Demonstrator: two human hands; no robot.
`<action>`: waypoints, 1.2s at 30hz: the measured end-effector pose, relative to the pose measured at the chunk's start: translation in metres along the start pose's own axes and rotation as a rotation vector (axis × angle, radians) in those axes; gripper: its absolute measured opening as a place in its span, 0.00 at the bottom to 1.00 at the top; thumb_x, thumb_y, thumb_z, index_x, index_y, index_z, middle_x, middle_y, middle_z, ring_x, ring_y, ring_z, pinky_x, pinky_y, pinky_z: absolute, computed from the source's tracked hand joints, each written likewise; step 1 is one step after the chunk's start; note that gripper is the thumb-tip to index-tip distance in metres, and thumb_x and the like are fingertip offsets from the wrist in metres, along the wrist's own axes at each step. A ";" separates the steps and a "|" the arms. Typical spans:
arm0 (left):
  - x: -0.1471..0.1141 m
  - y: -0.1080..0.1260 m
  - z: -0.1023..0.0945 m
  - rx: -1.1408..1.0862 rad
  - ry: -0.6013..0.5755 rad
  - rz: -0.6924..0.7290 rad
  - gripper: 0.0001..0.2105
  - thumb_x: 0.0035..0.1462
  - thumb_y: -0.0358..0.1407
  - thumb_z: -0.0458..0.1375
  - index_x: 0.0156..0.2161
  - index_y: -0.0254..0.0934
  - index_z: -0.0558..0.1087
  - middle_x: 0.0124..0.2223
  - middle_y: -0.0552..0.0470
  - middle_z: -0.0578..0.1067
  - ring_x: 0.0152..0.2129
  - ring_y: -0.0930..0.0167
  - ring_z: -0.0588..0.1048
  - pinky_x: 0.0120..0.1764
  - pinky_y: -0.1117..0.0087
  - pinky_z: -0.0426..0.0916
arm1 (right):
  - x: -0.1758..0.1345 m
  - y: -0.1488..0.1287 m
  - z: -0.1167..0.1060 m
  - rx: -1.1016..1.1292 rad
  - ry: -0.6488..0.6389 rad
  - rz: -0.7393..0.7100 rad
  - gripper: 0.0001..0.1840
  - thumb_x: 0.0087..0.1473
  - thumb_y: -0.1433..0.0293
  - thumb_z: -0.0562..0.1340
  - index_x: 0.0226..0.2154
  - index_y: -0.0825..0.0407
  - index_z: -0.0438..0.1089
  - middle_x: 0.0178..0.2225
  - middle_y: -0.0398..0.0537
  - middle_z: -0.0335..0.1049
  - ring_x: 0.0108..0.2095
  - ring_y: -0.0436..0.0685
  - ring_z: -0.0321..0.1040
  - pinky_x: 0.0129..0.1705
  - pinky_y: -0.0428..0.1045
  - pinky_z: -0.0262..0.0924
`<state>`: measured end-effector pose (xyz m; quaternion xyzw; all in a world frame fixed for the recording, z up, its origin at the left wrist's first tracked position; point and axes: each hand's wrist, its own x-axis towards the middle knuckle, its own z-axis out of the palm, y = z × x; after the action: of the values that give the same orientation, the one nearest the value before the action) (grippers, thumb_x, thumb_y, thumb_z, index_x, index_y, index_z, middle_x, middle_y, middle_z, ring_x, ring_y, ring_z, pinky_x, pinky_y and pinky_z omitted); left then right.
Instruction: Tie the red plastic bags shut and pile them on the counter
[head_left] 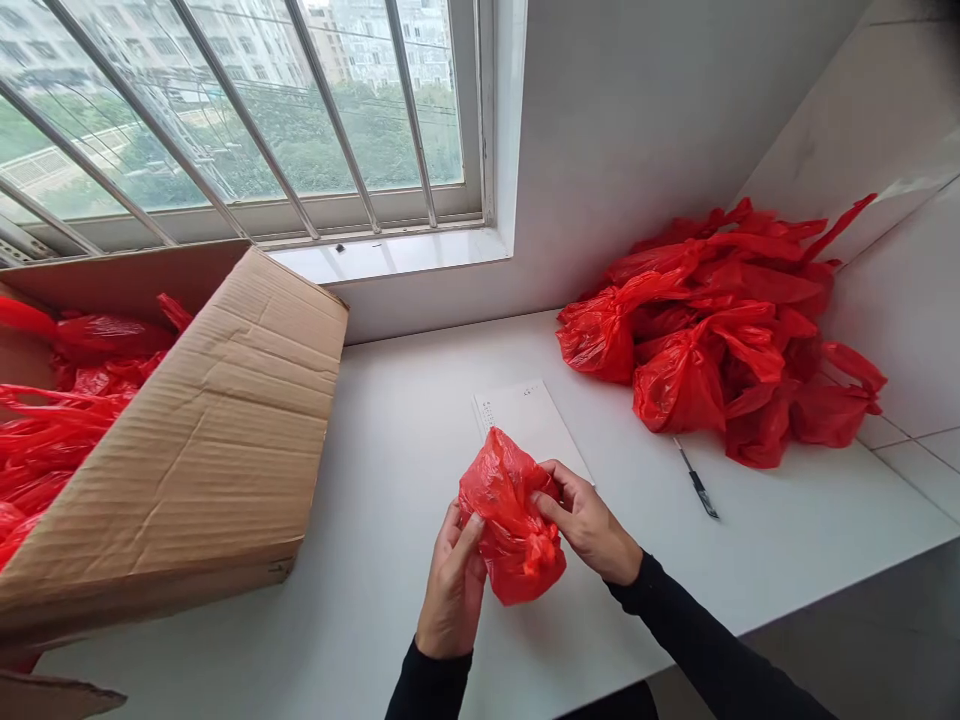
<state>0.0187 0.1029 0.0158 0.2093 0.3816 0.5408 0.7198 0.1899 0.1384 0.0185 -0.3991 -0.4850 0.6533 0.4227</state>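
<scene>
A red plastic bag, bunched into a bundle with a knot-like twist on its lower right, is held above the white table. My left hand grips its left side, thumb on top and fingers underneath. On the right side my right hand pinches the bag between thumb and fingers. What the bag contains cannot be made out. Just behind the bundle lies a white sheet or pad of paper with small handwriting, partly covered by the bag.
An open cardboard box filled with red plastic bags stands at the left. More red bags are heaped at the back right against the wall. A black pen lies before that heap. Behind the table is a barred window.
</scene>
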 end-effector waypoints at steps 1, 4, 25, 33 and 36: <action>0.001 0.000 -0.003 0.007 -0.011 -0.005 0.24 0.59 0.43 0.63 0.59 0.41 0.67 0.54 0.44 0.75 0.48 0.61 0.75 0.50 0.64 0.69 | 0.000 0.000 0.001 -0.001 -0.010 -0.009 0.17 0.61 0.57 0.63 0.46 0.51 0.68 0.39 0.45 0.71 0.36 0.52 0.67 0.41 0.48 0.65; 0.003 0.000 -0.009 0.088 -0.020 0.007 0.23 0.58 0.41 0.64 0.57 0.40 0.69 0.53 0.44 0.75 0.45 0.62 0.76 0.49 0.64 0.69 | 0.001 -0.002 0.004 0.001 -0.044 -0.028 0.17 0.62 0.57 0.61 0.49 0.50 0.67 0.43 0.46 0.70 0.39 0.53 0.68 0.45 0.49 0.65; 0.003 0.001 -0.016 0.245 -0.008 0.026 0.23 0.54 0.38 0.67 0.55 0.38 0.71 0.50 0.43 0.77 0.47 0.59 0.75 0.44 0.64 0.72 | 0.004 0.002 0.009 -0.004 -0.060 0.012 0.13 0.59 0.60 0.65 0.39 0.51 0.68 0.36 0.44 0.71 0.35 0.52 0.68 0.39 0.47 0.64; 0.005 0.002 -0.019 0.261 0.058 -0.047 0.16 0.54 0.45 0.67 0.39 0.33 0.76 0.37 0.46 0.80 0.35 0.62 0.78 0.37 0.67 0.71 | 0.002 0.005 0.008 0.066 -0.054 0.098 0.20 0.60 0.54 0.63 0.47 0.50 0.65 0.43 0.47 0.72 0.39 0.54 0.70 0.44 0.50 0.66; 0.004 0.002 -0.017 0.255 0.063 -0.045 0.17 0.55 0.47 0.66 0.41 0.34 0.77 0.37 0.46 0.80 0.36 0.62 0.78 0.39 0.66 0.71 | 0.003 0.006 0.009 0.057 -0.036 0.088 0.19 0.59 0.55 0.64 0.45 0.51 0.67 0.43 0.48 0.72 0.40 0.55 0.71 0.44 0.50 0.66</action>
<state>0.0052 0.1051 0.0054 0.2736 0.4740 0.4780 0.6870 0.1792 0.1371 0.0141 -0.3961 -0.4556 0.6919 0.3960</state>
